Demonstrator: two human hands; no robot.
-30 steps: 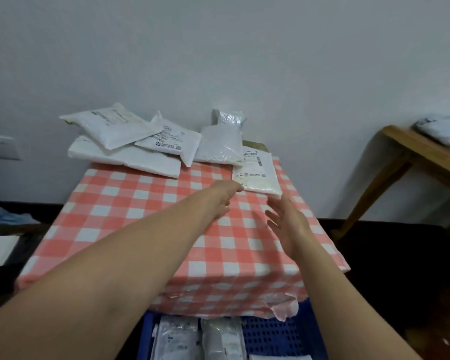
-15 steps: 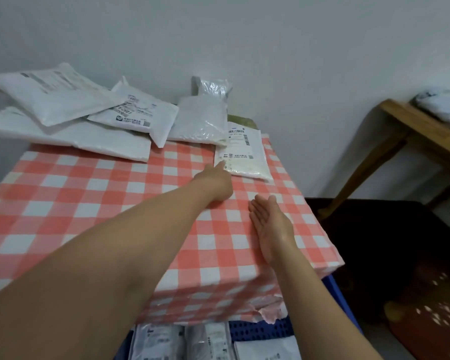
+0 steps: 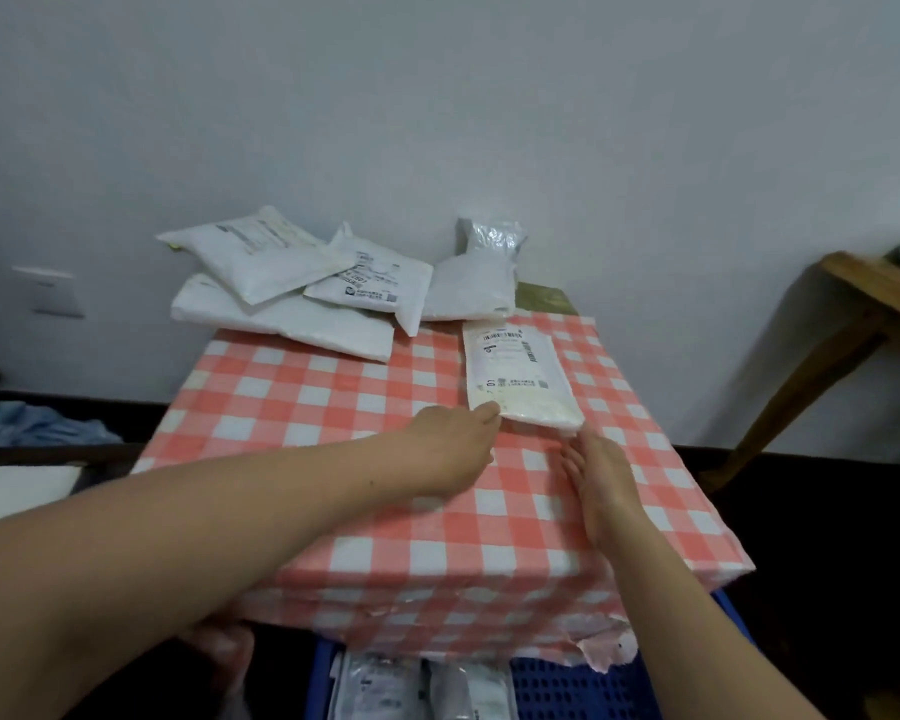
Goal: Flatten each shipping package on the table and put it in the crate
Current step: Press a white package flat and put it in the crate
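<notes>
Since half a second ago the right hand (image 3: 601,475) has slid forward across the cloth: it was lying short of the package, and now its fingertips (image 3: 572,449) reach the near right corner. The left hand (image 3: 453,449) was already at the near left edge and sits there, fingertips touching that corner. The right hand's fingers are straight and flat, gripping nothing. The left hand's fingers are bent towards the corner, thumb hidden, so I can't tell whether it pinches the edge or just touches it. The target is the flat white rectangular plastic mailer with the barcode label (image 3: 518,371), lying label-up on the right side of the red-and-white checked tablecloth (image 3: 333,407), clear of the others. My read: both hands now bracket its near edge, so the reach is over and the pull-in or press-flat comes next; the mailer is not lifted yet. Behind it is a heap of puffy white plastic shipping bags (image 3: 281,304) against the wall, none handled yet, plus a crinkled clear bubble-wrap pouch (image 3: 489,236) standing at the back. The blue perforated plastic crate (image 3: 567,688) is on the floor under the table's front edge with a few bagged packages (image 3: 380,688) already in it. Most of the job remains. A wooden bench (image 3: 879,298) stands to the right.
</notes>
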